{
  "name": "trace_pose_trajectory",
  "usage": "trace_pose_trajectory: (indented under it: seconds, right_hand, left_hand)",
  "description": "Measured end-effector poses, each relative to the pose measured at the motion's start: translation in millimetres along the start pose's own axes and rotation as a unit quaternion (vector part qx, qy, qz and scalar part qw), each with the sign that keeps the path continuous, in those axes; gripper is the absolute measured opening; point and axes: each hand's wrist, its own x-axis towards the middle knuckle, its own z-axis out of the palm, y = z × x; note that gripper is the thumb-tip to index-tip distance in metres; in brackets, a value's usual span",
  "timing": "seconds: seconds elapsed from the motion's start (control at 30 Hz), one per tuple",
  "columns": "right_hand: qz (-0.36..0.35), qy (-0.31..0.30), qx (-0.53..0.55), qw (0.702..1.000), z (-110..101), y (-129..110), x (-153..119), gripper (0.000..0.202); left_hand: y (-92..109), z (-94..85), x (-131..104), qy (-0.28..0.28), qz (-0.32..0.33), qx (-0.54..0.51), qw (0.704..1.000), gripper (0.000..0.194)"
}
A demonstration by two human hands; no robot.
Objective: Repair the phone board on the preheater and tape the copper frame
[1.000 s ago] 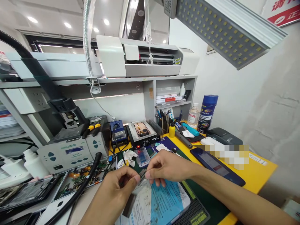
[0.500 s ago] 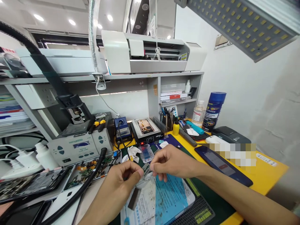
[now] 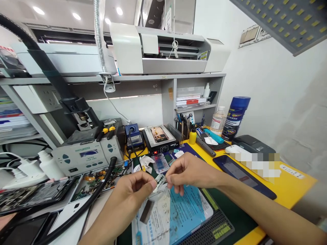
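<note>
The work looks to be at an early, handling stage, judging by how things lie. A thin metal blade (image 3: 160,182) with cut-outs along its middle is up between the two hands, above the far left part of a blue and white box (image 3: 187,207). The left hand (image 3: 133,194) pinches the near left end of it between thumb and forefinger. The right hand (image 3: 189,172) has its thumb and fingers drawn narrowly together at the other end; whether they grip the blade or only meet its edge, I cannot tell.

So the blade is in hand and bare on its visible face, which seems to be in one piece. It is not set against any other thing, so any use of it appears to be left undone. A dark strip (image 3: 146,211) lies flat on the near left part of the box, touched by neither hand.

Farther back on the desk (image 3: 293,177), an opened phone part (image 3: 158,133) rests on a small heating plate (image 3: 169,145) with a red light on; no hand is at it. A phone (image 3: 242,175) lies to the right, also untouched.
</note>
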Motion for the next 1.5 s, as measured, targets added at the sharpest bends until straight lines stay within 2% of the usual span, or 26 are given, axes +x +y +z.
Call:
trace_pose_trajectory:
  seconds: [0.17, 0.33, 0.53, 0.7, 0.9, 1.1, 1.33, 1.5]
  right_hand:
    - [0.002, -0.021, 0.004, 1.0, -3, -3, -3, 0.015]
    - [0.007, -0.026, 0.029, 0.999, -1, -3, -3, 0.022]
    - [0.008, -0.029, 0.008, 1.0, 1, -3, -5, 0.021]
    - [-0.005, 0.003, 0.002, 1.0, 4, -3, -3, 0.025]
    - [-0.008, 0.015, 0.007, 1.0, 6, -4, 0, 0.032]
    - [-0.023, 0.033, 0.0, 0.999, 7, -8, -1, 0.036]
    - [-0.022, 0.021, -0.015, 0.999, 9, -8, -1, 0.031]
    - [-0.027, 0.032, -0.017, 0.999, 8, -5, 0, 0.019]
  left_hand:
    - [0, -0.6, -2, -0.006, -0.024, -0.03, 0.999, 0.038]
    - [0, -0.2, 0, -0.009, -0.014, -0.04, 0.999, 0.038]
    - [1, -0.6, -1, -0.007, -0.017, -0.041, 0.999, 0.034]
    - [2, 0.0, -3, 0.002, -0.007, -0.029, 1.0, 0.034]
    - [1, -1.1, -2, -0.006, 0.013, -0.055, 0.998, 0.033]
    - [2, -0.2, -2, 0.003, 0.028, -0.008, 1.0, 0.035]
    - [2, -5.3, -1, 0.025, 0.032, 0.023, 0.999, 0.031]
    - [6, -3.6, -2, 0.039, 0.024, -0.027, 0.999, 0.03]
